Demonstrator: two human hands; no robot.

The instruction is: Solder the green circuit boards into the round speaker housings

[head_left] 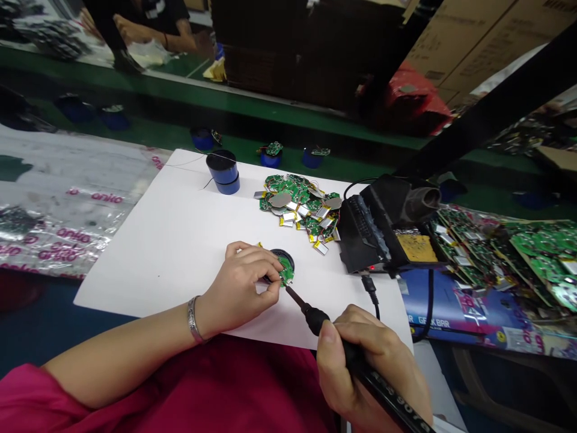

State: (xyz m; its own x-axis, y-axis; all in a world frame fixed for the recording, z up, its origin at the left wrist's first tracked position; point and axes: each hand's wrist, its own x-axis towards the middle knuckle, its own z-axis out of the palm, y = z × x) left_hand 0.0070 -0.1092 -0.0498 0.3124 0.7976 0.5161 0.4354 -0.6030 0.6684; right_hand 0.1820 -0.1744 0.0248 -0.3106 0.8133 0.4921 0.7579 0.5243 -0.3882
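Observation:
My right hand [369, 361] is wrapped round a black soldering iron [356, 355], held like a pen. Its tip touches or nearly touches the lower edge of a small green circuit board [286, 272]. The board lies in or over a round black housing [291, 255] on the white sheet. My left hand [246, 282] is closed at the left side of this board, thumb and forefinger pinched at its edge. Those fingers hide part of the board and housing, and any thin wire between them. A bit of yellow [259, 245] shows behind the knuckles.
A heap of circuit boards with small silver batteries [302, 207] lies beyond my hands. Right of it stands a black soldering stand [374, 228] with a yellow sponge [415, 247]. Stacked blue-black cylinders [224, 171] stand back left. More boards [541, 258] lie far right; a person [148, 30] sits opposite.

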